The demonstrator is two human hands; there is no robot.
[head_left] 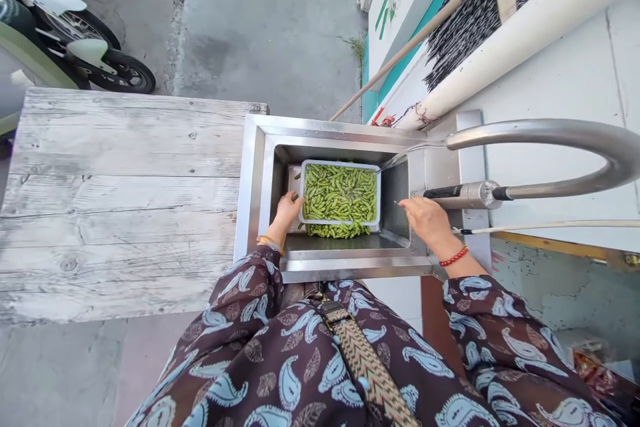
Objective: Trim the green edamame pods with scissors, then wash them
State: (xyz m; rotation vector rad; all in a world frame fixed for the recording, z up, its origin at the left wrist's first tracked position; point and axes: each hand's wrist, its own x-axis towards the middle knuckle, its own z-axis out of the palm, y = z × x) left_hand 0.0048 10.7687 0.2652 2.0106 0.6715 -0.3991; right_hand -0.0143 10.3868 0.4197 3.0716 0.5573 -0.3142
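Observation:
A white plastic basket (379, 203) full of green pods, which look like edamame (340, 190), sits in the steel sink (260, 200). More pods lie in the sink along the basket's near side. My left hand (286, 209) is closed at the basket's left rim, with a bit of dark green at its fingertips. Beside the tap (480, 194), my right hand (425, 219) is closed around its thin lever, whose tip pokes out past the fingers; most of the lever is hidden. Water streams from the curved spout (540, 127) into the basket over the pods.
A weathered wooden table (130, 200) adjoins the sink on the left. Parked two-wheelers (95, 47) stand beyond it. A long-handled mop (460, 20) leans at the right, by a thick white pipe (510, 40). A thin hose (550, 225) runs right of the tap.

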